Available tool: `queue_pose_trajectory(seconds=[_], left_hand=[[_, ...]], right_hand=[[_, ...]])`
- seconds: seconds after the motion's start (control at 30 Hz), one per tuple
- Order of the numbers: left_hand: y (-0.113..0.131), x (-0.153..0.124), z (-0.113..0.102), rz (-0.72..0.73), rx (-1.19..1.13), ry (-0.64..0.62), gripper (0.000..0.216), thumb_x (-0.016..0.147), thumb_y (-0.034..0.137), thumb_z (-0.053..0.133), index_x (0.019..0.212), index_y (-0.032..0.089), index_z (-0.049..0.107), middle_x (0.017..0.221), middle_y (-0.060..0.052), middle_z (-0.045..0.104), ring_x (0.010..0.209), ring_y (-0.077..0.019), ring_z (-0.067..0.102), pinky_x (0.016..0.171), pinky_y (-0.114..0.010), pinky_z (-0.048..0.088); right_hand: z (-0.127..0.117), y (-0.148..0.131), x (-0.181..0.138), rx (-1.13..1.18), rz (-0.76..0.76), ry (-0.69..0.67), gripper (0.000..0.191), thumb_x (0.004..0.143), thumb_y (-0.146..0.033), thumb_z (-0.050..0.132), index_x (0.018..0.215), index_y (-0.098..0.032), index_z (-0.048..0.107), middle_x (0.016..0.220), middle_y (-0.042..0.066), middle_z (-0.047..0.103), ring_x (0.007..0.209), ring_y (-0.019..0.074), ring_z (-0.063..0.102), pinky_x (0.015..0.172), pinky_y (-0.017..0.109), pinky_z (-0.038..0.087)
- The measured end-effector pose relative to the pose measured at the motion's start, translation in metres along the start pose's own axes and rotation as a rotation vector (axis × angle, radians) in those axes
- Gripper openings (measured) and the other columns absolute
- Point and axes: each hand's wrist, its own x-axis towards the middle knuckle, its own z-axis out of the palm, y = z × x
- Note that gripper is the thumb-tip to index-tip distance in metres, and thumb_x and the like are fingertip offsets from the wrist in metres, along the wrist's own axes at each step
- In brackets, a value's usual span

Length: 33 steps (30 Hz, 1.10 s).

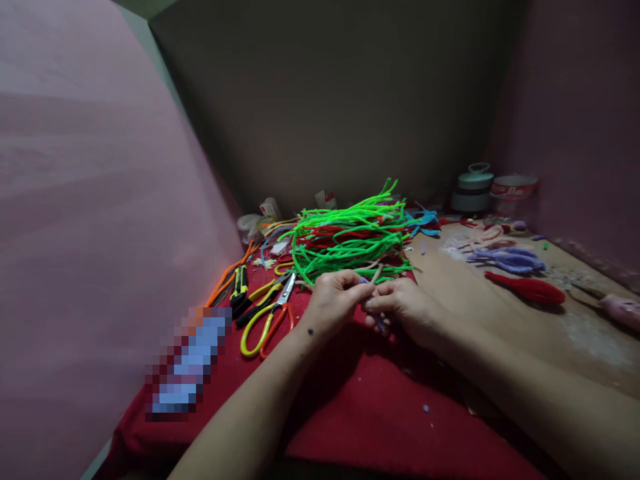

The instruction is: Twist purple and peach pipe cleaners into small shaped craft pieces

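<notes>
Looks like a little home craft corner, not a proper workshop. The table [500,313] is tucked into a corner between plain walls [325,100], part of it covered with a red cloth [380,413]. There's a big heap of neon pipe cleaners [350,233], yellow-handled scissors [270,313], a box cutter [239,288] and fuzzy half-made bits [507,260] scattered about, with tubs [473,190] shoved to the back. Fluff and scraps all over the surface.

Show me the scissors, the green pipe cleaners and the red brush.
scissors [273,313]: head view, on the yellow handle loops.
green pipe cleaners [350,230]: head view, middle of the heap.
red brush [530,289]: head view, its fuzzy body.
</notes>
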Motion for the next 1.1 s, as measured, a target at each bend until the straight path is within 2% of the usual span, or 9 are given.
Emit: queue_pose_trajectory(seconds=[0.17, 0.27, 0.33, 0.53, 0.6, 0.73, 0.83, 0.97, 1.1], left_hand=[[-0.003, -0.003, 0.0, 0.157, 0.258, 0.149, 0.029, 0.075, 0.033, 0.054, 0.053, 0.016, 0.059, 0.05, 0.001, 0.051, 0.05, -0.0092, 0.042, 0.051, -0.02, 0.029], [-0.004, -0.005, 0.001, 0.319, 0.356, 0.188, 0.024, 0.076, 0.031, 0.055, 0.057, 0.017, 0.06, 0.057, -0.001, 0.054, 0.055, -0.0101, 0.046, 0.057, -0.021, 0.032], [-0.004, -0.004, 0.0, 0.34, 0.349, 0.19, 0.023, 0.077, 0.031, 0.055, 0.059, 0.017, 0.059, 0.059, -0.001, 0.055, 0.058, -0.0105, 0.047, 0.059, -0.021, 0.033], [0.0, 0.008, -0.009, -0.052, -0.147, 0.114, 0.024, 0.078, 0.04, 0.051, 0.076, 0.016, 0.055, 0.055, 0.004, 0.051, 0.038, -0.0058, 0.04, 0.04, -0.018, 0.03], [-0.001, 0.009, -0.009, -0.109, -0.271, 0.076, 0.027, 0.077, 0.041, 0.052, 0.076, 0.014, 0.054, 0.057, 0.003, 0.052, 0.036, -0.0043, 0.04, 0.037, -0.017, 0.029], [-0.005, 0.007, -0.006, -0.215, -0.458, -0.09, 0.035, 0.072, 0.046, 0.059, 0.08, 0.012, 0.056, 0.062, 0.0, 0.056, 0.037, -0.0036, 0.042, 0.033, -0.015, 0.026], [-0.009, 0.005, -0.004, -0.223, -0.507, -0.229, 0.034, 0.068, 0.043, 0.064, 0.08, 0.012, 0.057, 0.051, 0.003, 0.051, 0.033, -0.0036, 0.037, 0.031, -0.015, 0.025], [-0.012, 0.004, -0.003, -0.216, -0.49, -0.187, 0.03, 0.067, 0.037, 0.067, 0.081, 0.012, 0.057, 0.043, 0.006, 0.046, 0.029, -0.0032, 0.033, 0.03, -0.016, 0.023], [-0.009, 0.004, -0.002, -0.189, -0.453, -0.165, 0.032, 0.066, 0.031, 0.067, 0.089, 0.012, 0.058, 0.045, 0.005, 0.048, 0.031, -0.0037, 0.036, 0.032, -0.016, 0.025]], right_hand=[[0.003, -0.005, -0.002, 0.047, -0.002, -0.066, 0.01, 0.058, -0.017, 0.056, 0.049, -0.014, 0.051, 0.046, 0.001, 0.059, 0.033, 0.0073, 0.045, 0.032, 0.018, 0.031], [0.002, -0.006, -0.002, 0.062, -0.004, -0.064, 0.009, 0.057, -0.015, 0.055, 0.049, -0.014, 0.051, 0.044, 0.0, 0.057, 0.033, 0.0069, 0.044, 0.033, 0.018, 0.031], [0.001, -0.005, -0.002, 0.064, -0.007, -0.061, 0.009, 0.058, -0.015, 0.056, 0.05, -0.014, 0.052, 0.045, 0.0, 0.058, 0.033, 0.0068, 0.043, 0.033, 0.019, 0.03], [-0.002, 0.001, 0.004, 0.165, -0.072, 0.045, 0.019, 0.062, -0.029, 0.068, 0.058, -0.012, 0.058, 0.047, 0.0, 0.056, 0.037, 0.0055, 0.04, 0.039, 0.02, 0.03], [-0.003, 0.002, 0.006, 0.197, -0.098, 0.083, 0.021, 0.063, -0.032, 0.068, 0.061, -0.012, 0.061, 0.043, -0.002, 0.051, 0.036, 0.0053, 0.037, 0.038, 0.02, 0.024], [-0.006, 0.005, 0.007, 0.257, -0.148, 0.089, 0.026, 0.063, -0.035, 0.069, 0.079, -0.014, 0.067, 0.061, 0.001, 0.061, 0.042, 0.0053, 0.04, 0.042, 0.022, 0.026], [-0.006, 0.007, 0.007, 0.235, -0.157, 0.092, 0.029, 0.065, -0.036, 0.067, 0.084, -0.015, 0.067, 0.058, 0.0, 0.059, 0.04, 0.0054, 0.036, 0.042, 0.023, 0.025], [-0.004, 0.007, 0.007, 0.246, -0.179, 0.082, 0.024, 0.066, -0.034, 0.066, 0.078, -0.014, 0.067, 0.045, -0.005, 0.045, 0.039, 0.0055, 0.031, 0.041, 0.023, 0.024], [-0.005, 0.005, 0.006, 0.25, -0.23, 0.095, 0.024, 0.066, -0.035, 0.066, 0.073, -0.012, 0.064, 0.053, -0.002, 0.05, 0.043, 0.0061, 0.034, 0.041, 0.023, 0.026]])
